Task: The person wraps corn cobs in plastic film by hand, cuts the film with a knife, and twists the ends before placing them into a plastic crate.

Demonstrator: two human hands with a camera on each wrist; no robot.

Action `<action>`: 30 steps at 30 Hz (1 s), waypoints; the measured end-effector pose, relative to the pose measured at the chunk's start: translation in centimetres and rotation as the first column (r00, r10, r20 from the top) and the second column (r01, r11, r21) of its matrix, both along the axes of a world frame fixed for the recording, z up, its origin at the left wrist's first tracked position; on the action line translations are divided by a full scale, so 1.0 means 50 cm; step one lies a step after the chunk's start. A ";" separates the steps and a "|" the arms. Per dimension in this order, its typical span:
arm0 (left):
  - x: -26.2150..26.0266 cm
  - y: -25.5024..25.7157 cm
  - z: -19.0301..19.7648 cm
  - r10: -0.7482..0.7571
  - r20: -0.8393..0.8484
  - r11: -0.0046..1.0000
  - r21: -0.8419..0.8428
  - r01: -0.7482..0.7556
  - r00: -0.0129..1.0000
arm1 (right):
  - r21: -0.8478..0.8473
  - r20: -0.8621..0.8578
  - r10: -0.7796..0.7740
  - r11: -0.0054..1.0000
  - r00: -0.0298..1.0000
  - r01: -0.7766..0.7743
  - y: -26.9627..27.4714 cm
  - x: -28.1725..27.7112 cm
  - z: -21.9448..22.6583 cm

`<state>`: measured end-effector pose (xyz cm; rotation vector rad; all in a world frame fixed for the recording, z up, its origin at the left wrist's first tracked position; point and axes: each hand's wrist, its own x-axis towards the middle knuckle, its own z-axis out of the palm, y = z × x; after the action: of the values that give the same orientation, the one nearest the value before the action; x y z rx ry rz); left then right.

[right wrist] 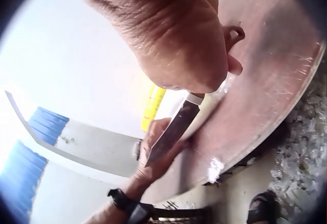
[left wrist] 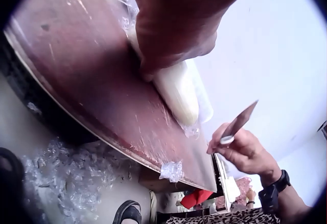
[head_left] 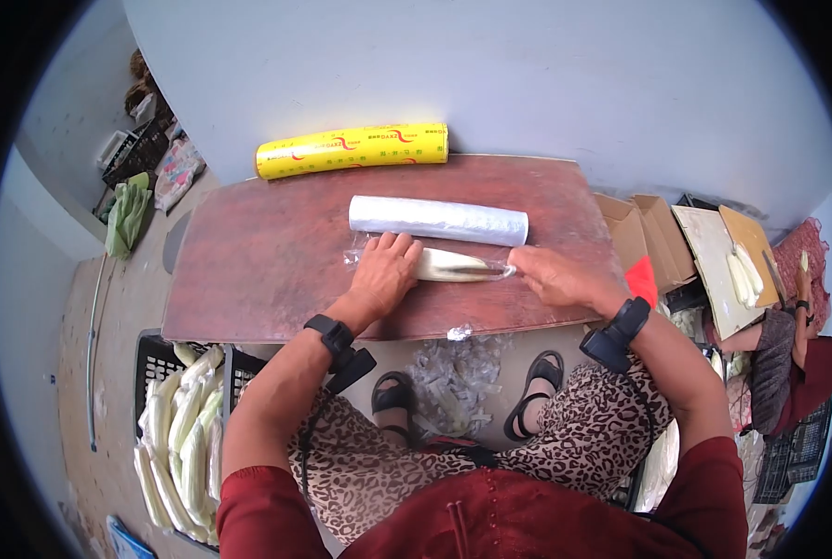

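A pale, smooth ear of corn (head_left: 439,265) in thin clear film lies across the brown tabletop (head_left: 257,252). My left hand (head_left: 386,275) holds down its left part, the fingers bent over it; in the left wrist view the corn's rounded end (left wrist: 184,104) sticks out past the hand. My right hand (head_left: 551,275), just beyond the corn's right end, grips a knife (right wrist: 173,132) by its handle. The dark blade points toward my left hand and overlaps the corn in the head view. A roll of clear film (head_left: 439,220) lies right behind the corn.
A yellow printed roll (head_left: 351,151) lies along the table's back edge by the wall. A black crate (head_left: 150,359) of pale corn stands at the left. Film scraps (head_left: 458,377) litter the floor between my feet. At the right are cardboard boxes (head_left: 653,238) and another person (head_left: 798,373).
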<state>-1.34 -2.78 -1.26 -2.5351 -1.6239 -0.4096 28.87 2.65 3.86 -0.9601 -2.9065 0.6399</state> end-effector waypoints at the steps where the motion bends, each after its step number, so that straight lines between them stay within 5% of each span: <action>1: 0.000 -0.001 -0.007 -0.006 0.013 0.999 0.041 0.006 1.000 | -0.034 -0.078 -0.050 0.998 0.996 0.048 0.005 -0.001 0.023; 4: 0.004 -0.013 -0.020 -0.006 0.075 0.998 0.070 0.001 0.997 | -0.238 -0.267 -0.239 0.955 0.934 0.176 0.010 -0.026 0.038; 9: 0.005 -0.046 -0.021 0.017 0.200 0.999 0.046 -0.026 0.980 | -0.010 -0.236 -0.049 0.999 0.970 0.048 0.039 -0.068 -0.010; 13: 0.000 -0.055 -0.027 0.023 0.211 0.996 0.076 -0.040 0.977 | 0.062 -0.175 -0.070 0.995 0.982 0.082 0.062 -0.104 -0.034; 30: -0.022 -0.034 -0.021 0.136 0.326 0.984 -0.157 -0.089 0.935 | 0.051 -0.004 -0.022 0.998 1.000 0.023 0.071 -0.250 -0.048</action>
<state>-2.46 -4.47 -2.30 -2.5620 -1.9678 -0.7804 16.36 6.22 1.47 -0.9836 -2.8896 0.5629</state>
